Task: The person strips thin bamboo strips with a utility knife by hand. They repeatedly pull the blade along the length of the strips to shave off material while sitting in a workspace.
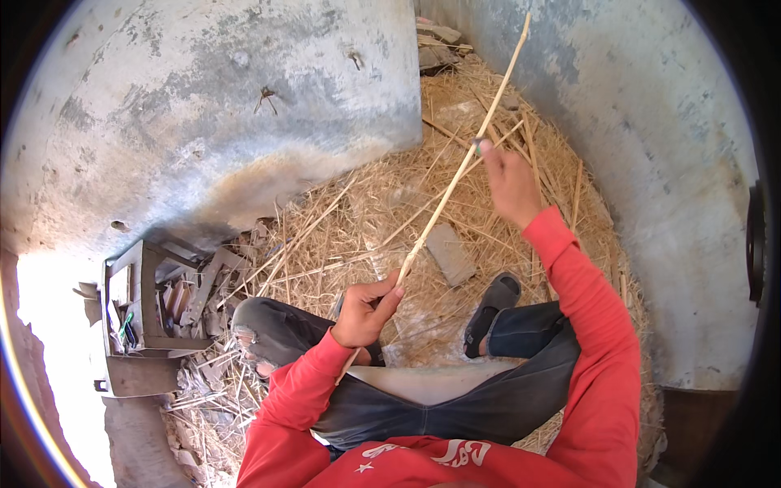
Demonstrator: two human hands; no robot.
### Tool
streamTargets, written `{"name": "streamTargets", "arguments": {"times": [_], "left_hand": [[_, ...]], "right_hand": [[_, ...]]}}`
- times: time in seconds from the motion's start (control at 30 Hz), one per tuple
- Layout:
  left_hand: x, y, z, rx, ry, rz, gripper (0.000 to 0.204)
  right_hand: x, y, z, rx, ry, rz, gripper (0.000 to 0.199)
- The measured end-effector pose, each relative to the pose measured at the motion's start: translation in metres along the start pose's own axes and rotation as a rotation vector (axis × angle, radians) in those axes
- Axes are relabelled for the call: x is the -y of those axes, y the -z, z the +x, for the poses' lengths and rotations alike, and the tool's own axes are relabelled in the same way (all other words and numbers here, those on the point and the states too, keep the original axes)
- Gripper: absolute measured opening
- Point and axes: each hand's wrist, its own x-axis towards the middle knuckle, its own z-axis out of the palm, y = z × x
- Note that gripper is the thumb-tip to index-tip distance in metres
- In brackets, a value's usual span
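A long, pale, peeled stick [449,195] slants up and to the right in front of me. My left hand [364,313] is closed round its lower end, the thumb lying along it. My right hand [511,183] is closed at about the middle of the stick, on its right side. From those fingers a small dark tool [478,143], which looks like a knife blade, touches the stick; its handle is hidden in the hand. The far end of the stick points up toward the wall.
Straw and thin shavings [390,195] cover the floor, with several loose sticks among them. A grey brick [450,254] lies before my sandalled foot [498,301]. A wooden frame box [146,297] with scraps stands at left. Worn plaster walls [268,73] rise on both sides.
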Motion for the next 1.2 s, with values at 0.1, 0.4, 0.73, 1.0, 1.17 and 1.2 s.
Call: {"name": "streamTargets", "arguments": {"times": [0.1,0.4,0.73,1.0,1.17,1.2], "left_hand": [[-0.005,-0.001,0.009,-0.031,0.02,-0.048,0.037],[0.002,0.003,0.008,-0.085,-0.148,0.072,0.032],[-0.001,-0.011,0.013,-0.217,-0.302,0.396,0.027],[0.002,-0.01,0.006,-0.154,-0.232,0.431,0.03],[-0.003,-0.012,0.002,-0.12,-0.178,0.375,0.03],[-0.002,-0.012,0.002,-0.096,-0.149,0.358,0.031]], "right_hand": [[0.019,-0.06,-0.06,0.152,0.196,0.119,0.07],[0.048,-0.013,-0.054,0.682,-0.233,0.624,0.056],[0.044,-0.047,-0.071,0.242,0.284,0.248,0.026],[0.033,-0.053,-0.076,0.232,0.544,0.259,0.007],[0.032,-0.043,-0.07,0.486,0.614,0.235,0.005],[0.033,-0.041,-0.068,0.527,0.642,0.214,0.005]]}}
